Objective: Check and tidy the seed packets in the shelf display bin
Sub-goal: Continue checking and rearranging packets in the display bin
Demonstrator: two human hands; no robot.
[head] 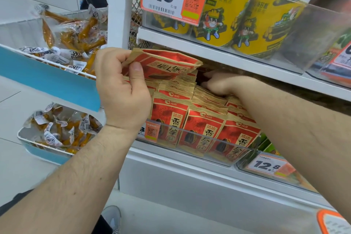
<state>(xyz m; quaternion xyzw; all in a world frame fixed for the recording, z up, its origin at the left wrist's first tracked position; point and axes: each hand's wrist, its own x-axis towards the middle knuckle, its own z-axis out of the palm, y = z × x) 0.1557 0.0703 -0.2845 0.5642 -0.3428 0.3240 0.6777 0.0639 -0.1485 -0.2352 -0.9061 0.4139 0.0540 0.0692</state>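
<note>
Two hands work under the low upper shelf — little headroom. The left hand pinches a crinkled red-and-tan packet above the clear bin; the right hand curls among the back-row packets — its grasp is hidden.

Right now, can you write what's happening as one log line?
left hand: holds lifted seed packet | right hand: reaching among back packets, grip unclear | bin: packets upright

Seed packets stand in the bin; canisters on the shelf above, baskets left.
</note>
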